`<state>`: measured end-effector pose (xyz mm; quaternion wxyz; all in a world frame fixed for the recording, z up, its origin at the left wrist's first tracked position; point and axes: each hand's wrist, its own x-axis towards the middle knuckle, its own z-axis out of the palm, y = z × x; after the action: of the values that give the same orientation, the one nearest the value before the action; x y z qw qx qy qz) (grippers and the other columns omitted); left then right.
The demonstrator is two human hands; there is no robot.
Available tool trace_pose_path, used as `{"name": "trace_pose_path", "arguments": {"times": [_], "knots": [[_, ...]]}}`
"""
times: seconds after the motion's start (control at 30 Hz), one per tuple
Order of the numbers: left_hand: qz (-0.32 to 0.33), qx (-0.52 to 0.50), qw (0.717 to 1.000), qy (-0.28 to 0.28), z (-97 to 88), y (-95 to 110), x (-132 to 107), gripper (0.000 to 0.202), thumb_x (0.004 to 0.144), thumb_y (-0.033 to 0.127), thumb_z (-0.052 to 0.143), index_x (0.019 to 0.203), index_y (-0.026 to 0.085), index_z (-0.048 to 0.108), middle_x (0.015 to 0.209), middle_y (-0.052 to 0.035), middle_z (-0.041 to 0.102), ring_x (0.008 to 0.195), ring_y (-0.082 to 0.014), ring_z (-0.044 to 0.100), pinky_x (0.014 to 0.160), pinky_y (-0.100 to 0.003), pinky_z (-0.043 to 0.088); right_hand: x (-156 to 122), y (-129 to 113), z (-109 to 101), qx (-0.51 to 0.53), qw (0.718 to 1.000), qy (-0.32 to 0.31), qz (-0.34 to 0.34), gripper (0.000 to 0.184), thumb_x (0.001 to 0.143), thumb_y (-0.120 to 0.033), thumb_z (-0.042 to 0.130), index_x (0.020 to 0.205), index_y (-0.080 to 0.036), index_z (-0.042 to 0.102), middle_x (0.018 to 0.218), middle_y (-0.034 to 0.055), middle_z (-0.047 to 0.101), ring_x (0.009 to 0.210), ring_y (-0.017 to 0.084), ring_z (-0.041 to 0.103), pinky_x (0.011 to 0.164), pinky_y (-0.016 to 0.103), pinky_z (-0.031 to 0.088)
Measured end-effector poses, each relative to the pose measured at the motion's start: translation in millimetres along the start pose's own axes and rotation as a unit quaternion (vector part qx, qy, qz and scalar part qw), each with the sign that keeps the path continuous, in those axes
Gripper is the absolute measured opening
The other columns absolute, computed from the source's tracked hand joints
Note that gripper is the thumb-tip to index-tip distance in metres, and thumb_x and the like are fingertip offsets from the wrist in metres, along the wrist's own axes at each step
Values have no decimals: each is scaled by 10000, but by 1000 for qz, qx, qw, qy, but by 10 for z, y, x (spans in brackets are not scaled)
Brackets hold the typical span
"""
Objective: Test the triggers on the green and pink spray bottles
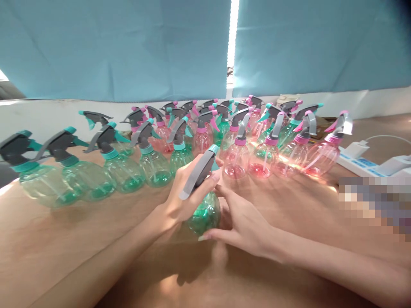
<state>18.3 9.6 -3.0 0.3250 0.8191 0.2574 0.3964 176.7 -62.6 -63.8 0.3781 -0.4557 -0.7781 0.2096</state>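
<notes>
In front of me is a round green see-through spray bottle (207,216) with a grey sprayer head and a teal nozzle. My left hand (183,184) is closed around its neck, just under the grey head. My right hand (247,220) cups the lower body from the right, thumb near the base and fingers on the far side, partly hidden. A row of green spray bottles (128,175) stands to the left of my hands. Pink spray bottles (236,160) stand beyond and to the right.
More pink and green bottles crowd behind the front row. At the right, a white power strip (362,162) holds plugs and a cable, close to a blurred-out patch. Blue blinds (128,47) hang behind the brown tabletop (144,261).
</notes>
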Motion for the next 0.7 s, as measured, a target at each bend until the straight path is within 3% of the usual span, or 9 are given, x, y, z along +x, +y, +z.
{"name": "trace_pose_path", "arguments": {"times": [0.2,0.4,0.6,0.7], "knots": [[-31,-18,999,13,78,-1,-4,235,914,399,562,1052,209,585,861,-16,599,808,-198,611,746,-355,510,80,-101,30,7,998,52,27,769,741,-560,724,1354,-253,377,1285,116,562,1177,325,558,921,501,513],[-39,-100,994,3,150,16,30,362,868,378,639,1164,225,500,1225,-77,580,992,-239,647,845,-394,530,107,-145,65,4,996,75,41,706,754,-600,693,1304,-270,400,1288,119,542,1194,345,537,921,531,506],[-60,-57,996,-39,131,82,42,542,825,398,674,1271,229,416,1011,-53,620,845,-219,640,778,-407,537,119,-118,-5,-22,996,85,7,740,754,-562,714,1342,-249,392,1313,108,538,1187,315,546,929,488,504],[-71,-28,996,-52,83,61,-6,680,801,382,695,1360,226,341,1152,-93,589,980,-247,616,855,-428,515,124,-56,-76,-49,995,84,1,715,750,-538,725,1309,-218,415,1248,117,574,1126,310,573,890,478,505]]}}
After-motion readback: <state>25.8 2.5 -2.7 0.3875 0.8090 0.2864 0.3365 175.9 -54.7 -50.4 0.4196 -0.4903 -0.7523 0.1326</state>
